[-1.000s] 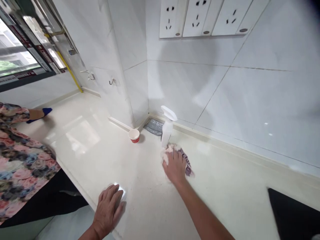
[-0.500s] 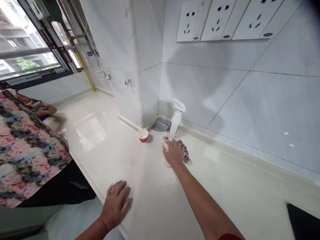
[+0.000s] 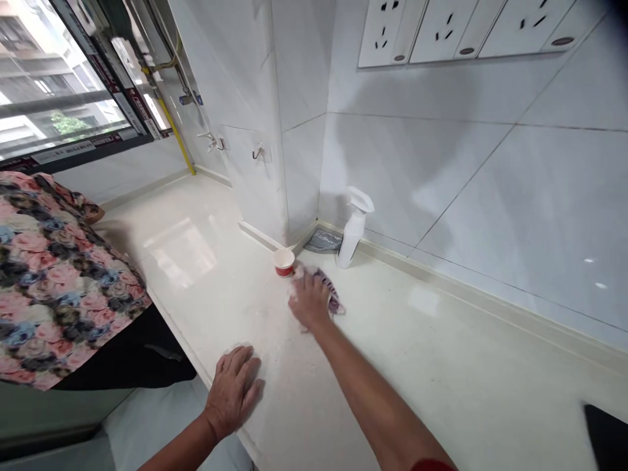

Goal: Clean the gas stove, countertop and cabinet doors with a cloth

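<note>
My right hand (image 3: 310, 299) presses down on a crumpled pinkish-white cleaning cloth (image 3: 330, 288) with a dark purple pattern, flat on the pale countertop (image 3: 422, 386). Just beyond its fingertips sits a small paper cup (image 3: 284, 263), white with a red band. A white spray bottle (image 3: 354, 226) stands upright by the wall, to the right of the cloth. My left hand (image 3: 233, 389) lies palm down near the counter's front edge, fingers stretched out. A sliver of something white shows at its fingertips; I cannot make out what it is.
A grey, shiny flat packet (image 3: 324, 239) lies in the wall corner behind the bottle. At the left, another person in a flowered top (image 3: 63, 275) stands against the counter. A black object (image 3: 608, 435) is at the right edge. Wall sockets (image 3: 441, 29) are above.
My right hand has slid the cloth leftward, away from the spray bottle and close to the paper cup. My left hand stays in place on the counter. The view has shifted slightly.
</note>
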Demonstrator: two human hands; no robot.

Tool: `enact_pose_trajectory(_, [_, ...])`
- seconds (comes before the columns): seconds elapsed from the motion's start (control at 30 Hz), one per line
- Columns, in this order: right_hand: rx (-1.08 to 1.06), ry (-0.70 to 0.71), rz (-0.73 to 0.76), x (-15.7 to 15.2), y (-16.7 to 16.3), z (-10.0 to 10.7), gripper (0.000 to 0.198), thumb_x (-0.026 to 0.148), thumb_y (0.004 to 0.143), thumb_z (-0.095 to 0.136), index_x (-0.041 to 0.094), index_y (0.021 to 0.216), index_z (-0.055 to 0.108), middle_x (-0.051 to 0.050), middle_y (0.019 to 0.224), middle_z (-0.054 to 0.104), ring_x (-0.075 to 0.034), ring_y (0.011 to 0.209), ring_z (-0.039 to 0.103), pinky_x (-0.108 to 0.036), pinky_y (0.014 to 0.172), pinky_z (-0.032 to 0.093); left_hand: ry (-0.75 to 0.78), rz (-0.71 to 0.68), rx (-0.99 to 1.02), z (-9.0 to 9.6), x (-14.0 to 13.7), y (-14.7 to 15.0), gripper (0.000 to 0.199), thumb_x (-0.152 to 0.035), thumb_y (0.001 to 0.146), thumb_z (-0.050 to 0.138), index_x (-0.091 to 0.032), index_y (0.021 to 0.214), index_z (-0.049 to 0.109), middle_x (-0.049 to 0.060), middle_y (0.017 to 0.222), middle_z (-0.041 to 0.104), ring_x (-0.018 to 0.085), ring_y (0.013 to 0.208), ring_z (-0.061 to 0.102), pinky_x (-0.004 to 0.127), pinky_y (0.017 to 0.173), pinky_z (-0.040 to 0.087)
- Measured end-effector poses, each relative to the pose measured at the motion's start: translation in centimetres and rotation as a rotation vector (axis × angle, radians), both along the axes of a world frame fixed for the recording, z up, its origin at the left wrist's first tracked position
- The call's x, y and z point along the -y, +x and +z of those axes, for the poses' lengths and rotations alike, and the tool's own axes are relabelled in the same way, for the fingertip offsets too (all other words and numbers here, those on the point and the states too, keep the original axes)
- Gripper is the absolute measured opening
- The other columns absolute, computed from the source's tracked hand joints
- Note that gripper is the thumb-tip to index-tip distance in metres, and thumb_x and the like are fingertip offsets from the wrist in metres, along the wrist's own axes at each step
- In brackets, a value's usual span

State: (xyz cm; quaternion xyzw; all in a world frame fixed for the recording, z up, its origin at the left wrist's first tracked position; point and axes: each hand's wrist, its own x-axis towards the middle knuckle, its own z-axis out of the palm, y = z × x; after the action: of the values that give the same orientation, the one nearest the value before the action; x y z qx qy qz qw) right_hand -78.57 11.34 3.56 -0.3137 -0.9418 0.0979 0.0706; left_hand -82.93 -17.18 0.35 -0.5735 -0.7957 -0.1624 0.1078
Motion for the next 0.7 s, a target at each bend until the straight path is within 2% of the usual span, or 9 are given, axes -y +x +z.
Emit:
enact_pose_trajectory(0.07, [-0.035, -0.006, 0.247, 3.3, 2.9, -0.7, 0.056, 0.044, 0.090, 0.056, 0.027, 0.143, 0.050, -0.010, 0.162, 0.031, -0.038, 0.142, 0.027, -0.057, 0.112, 0.026, -0.011, 0.003, -0.003, 0.1, 0.0, 0.0, 0.030, -0.034, 0.093, 0.057, -0.024, 0.121, 0.062, 0.011, 0.135, 0.061, 0.029, 0.130, 0.052, 0.048, 0.104, 0.042])
enact_pose_trajectory(0.13, [-0.107, -0.036, 0.503, 4.8, 6.2, -1.4, 0.056, 0.046, 0.088, 0.060, 0.032, 0.141, 0.050, -0.005, 0.161, 0.033, -0.034, 0.144, 0.025, -0.054, 0.116, 0.023, -0.014, 0.008, -0.002, 0.1, 0.0, 0.0, 0.030, -0.034, 0.093, 0.057, -0.025, 0.122, 0.062, 0.011, 0.135, 0.061, 0.030, 0.130, 0.052, 0.048, 0.104, 0.043])
enact_pose_trajectory(0.2, [-0.137, -0.068, 0.542, 3.2, 8.9, -1.8, 0.055, 0.046, 0.087, 0.061, 0.037, 0.141, 0.051, -0.001, 0.157, 0.039, -0.030, 0.142, 0.030, -0.050, 0.115, 0.026, -0.009, 0.006, 0.005, 0.1, 0.0, 0.0, 0.031, -0.032, 0.092, 0.058, -0.025, 0.122, 0.062, 0.011, 0.136, 0.061, 0.030, 0.130, 0.051, 0.048, 0.104, 0.043])
enact_pose_trajectory(0.27, [-0.127, -0.046, 0.366, -1.3, 10.7, -1.6, 0.049, 0.045, 0.092, 0.055, 0.037, 0.141, 0.052, -0.003, 0.152, 0.045, -0.028, 0.137, 0.037, -0.048, 0.112, 0.032, -0.002, -0.004, 0.019, 0.1, 0.1, 0.0, 0.031, -0.032, 0.092, 0.058, -0.024, 0.123, 0.061, 0.011, 0.136, 0.061, 0.030, 0.131, 0.051, 0.049, 0.105, 0.042])
enact_pose_trajectory(0.4, [-0.043, 0.074, -0.108, -12.1, 11.9, -1.3, 0.045, 0.042, 0.095, 0.048, 0.024, 0.135, 0.058, -0.014, 0.147, 0.048, -0.033, 0.132, 0.043, -0.051, 0.107, 0.036, -0.017, 0.008, 0.072, 0.5, 0.1, 0.1, 0.031, -0.029, 0.092, 0.057, -0.024, 0.122, 0.060, 0.012, 0.136, 0.060, 0.030, 0.131, 0.050, 0.051, 0.106, 0.040])
enact_pose_trajectory(0.47, [-0.012, 0.101, -0.264, -15.2, 11.9, -1.6, 0.048, 0.045, 0.095, 0.047, 0.024, 0.138, 0.056, -0.016, 0.144, 0.049, -0.036, 0.129, 0.046, -0.056, 0.104, 0.037, -0.028, 0.016, 0.116, 0.8, 0.1, 0.5, 0.030, -0.029, 0.092, 0.057, -0.023, 0.121, 0.060, 0.012, 0.134, 0.060, 0.031, 0.131, 0.050, 0.051, 0.106, 0.041])
enact_pose_trajectory(0.53, [-0.022, 0.138, -0.332, -16.2, 11.8, -2.4, 0.051, 0.047, 0.095, 0.045, 0.025, 0.139, 0.055, -0.018, 0.143, 0.049, -0.039, 0.127, 0.047, -0.060, 0.102, 0.037, -0.019, 0.019, 0.171, 0.7, 0.3, 1.0, 0.030, -0.031, 0.091, 0.058, -0.023, 0.120, 0.061, 0.012, 0.134, 0.060, 0.031, 0.131, 0.050, 0.052, 0.105, 0.041])
enact_pose_trajectory(0.63, [-0.089, 0.183, -0.351, -15.4, 12.1, -3.7, 0.054, 0.049, 0.094, 0.044, 0.022, 0.140, 0.055, -0.019, 0.144, 0.048, -0.039, 0.128, 0.047, -0.060, 0.102, 0.038, 0.078, 0.087, 0.334, 0.0, 0.1, 1.2, 0.033, -0.036, 0.090, 0.060, -0.025, 0.121, 0.061, 0.012, 0.134, 0.060, 0.031, 0.132, 0.050, 0.053, 0.108, 0.041])
enact_pose_trajectory(0.7, [-0.119, 0.186, -0.376, -14.4, 12.7, -4.6, 0.056, 0.052, 0.094, 0.042, 0.022, 0.140, 0.054, -0.020, 0.144, 0.048, -0.040, 0.128, 0.047, -0.059, 0.101, 0.038, 0.286, 0.390, 0.544, -0.7, -0.5, 0.1, 0.037, -0.044, 0.089, 0.060, -0.024, 0.119, 0.059, 0.012, 0.128, 0.061, 0.029, 0.126, 0.055, 0.051, 0.107, 0.044])
